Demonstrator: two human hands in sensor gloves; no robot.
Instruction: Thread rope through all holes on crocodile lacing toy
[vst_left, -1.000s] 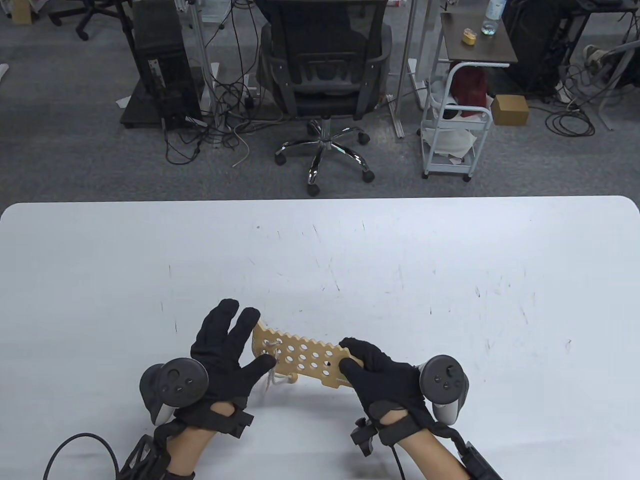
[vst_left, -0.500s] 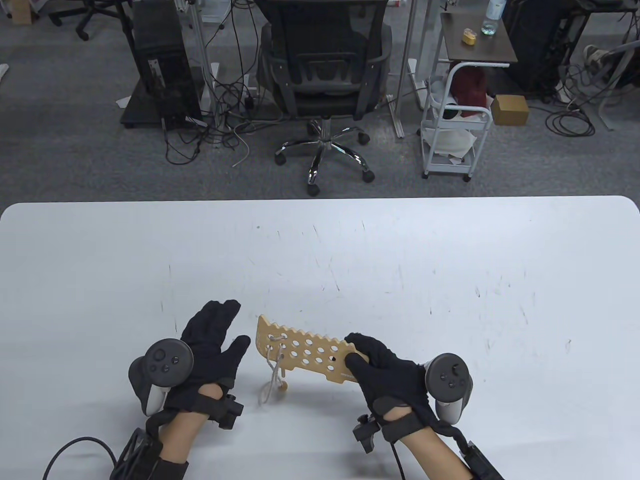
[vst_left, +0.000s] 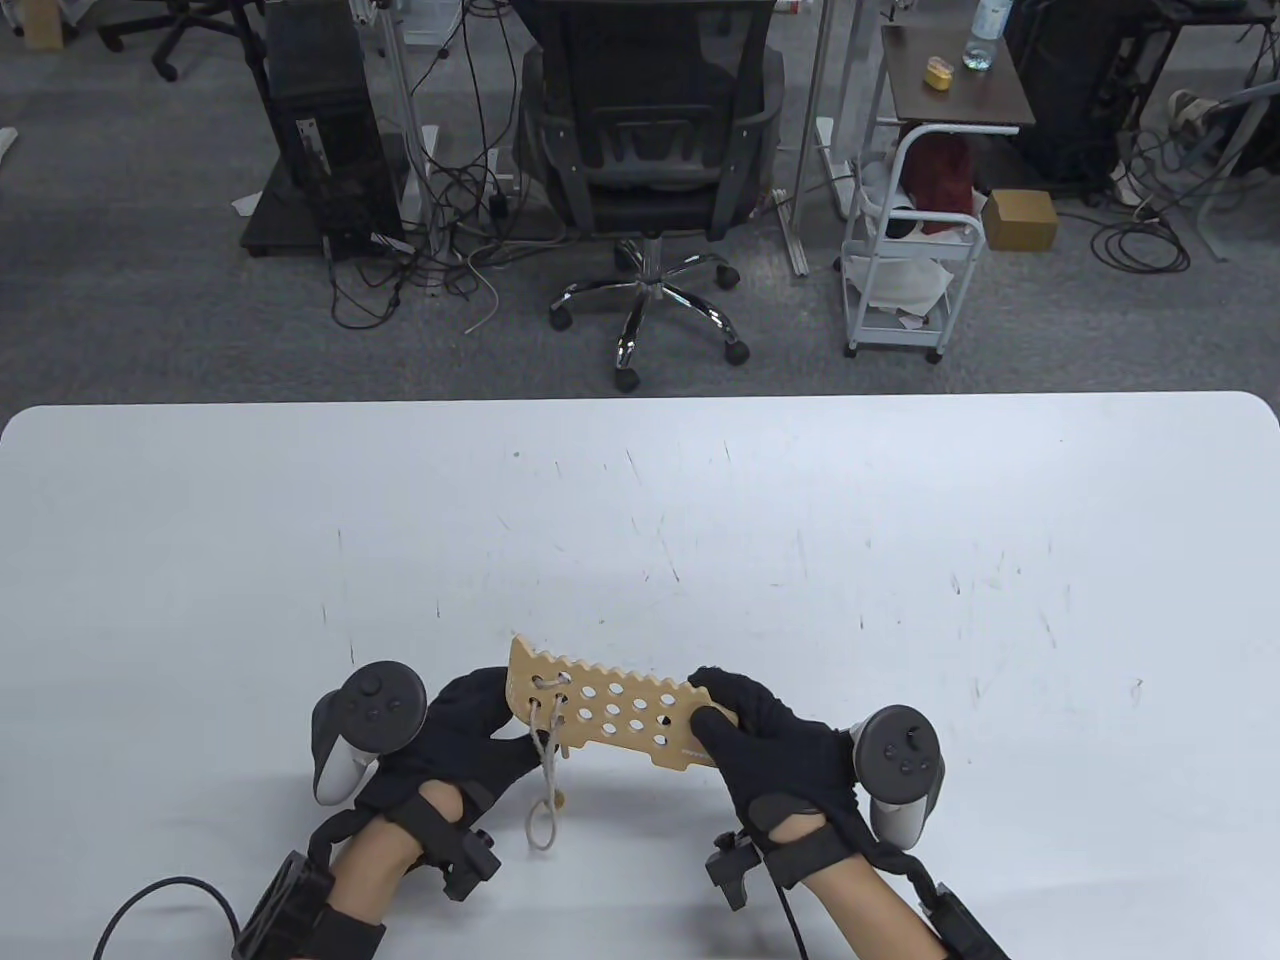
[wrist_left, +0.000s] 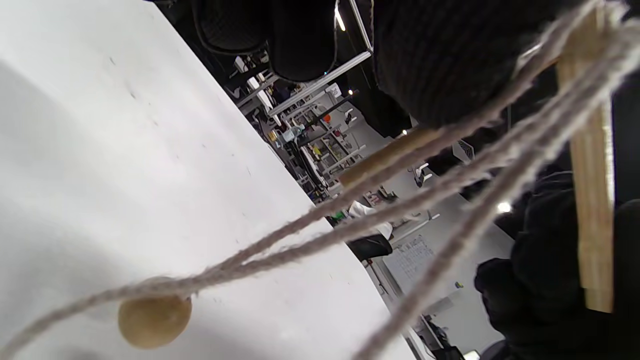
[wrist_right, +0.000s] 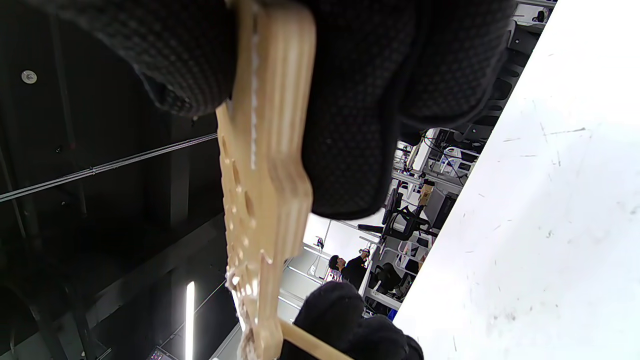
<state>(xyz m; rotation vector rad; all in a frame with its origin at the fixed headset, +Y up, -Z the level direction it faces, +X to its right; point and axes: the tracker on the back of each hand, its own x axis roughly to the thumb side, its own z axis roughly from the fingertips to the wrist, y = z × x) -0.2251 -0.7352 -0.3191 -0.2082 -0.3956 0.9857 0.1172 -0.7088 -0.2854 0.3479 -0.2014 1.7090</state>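
Nearest the table's front edge, the rope (vst_left: 543, 790) hangs from the toy's left end in a loose loop, its wooden bead (wrist_left: 154, 320) resting on the table (vst_left: 900, 560). Just above, the left hand (vst_left: 470, 735) is closed round the needle (wrist_left: 385, 156) behind the crocodile lacing toy (vst_left: 610, 710), fingers tucked under its left end. The right hand (vst_left: 770, 750) grips the toy's right end between thumb and fingers, holding it off the table. The toy's long axis runs left to right, tilting down toward the right; its unthreaded holes lie just right of the left hand, which is the nearer one. Half a second ago the left hand was open and apart from the toy; it has since closed in behind it.
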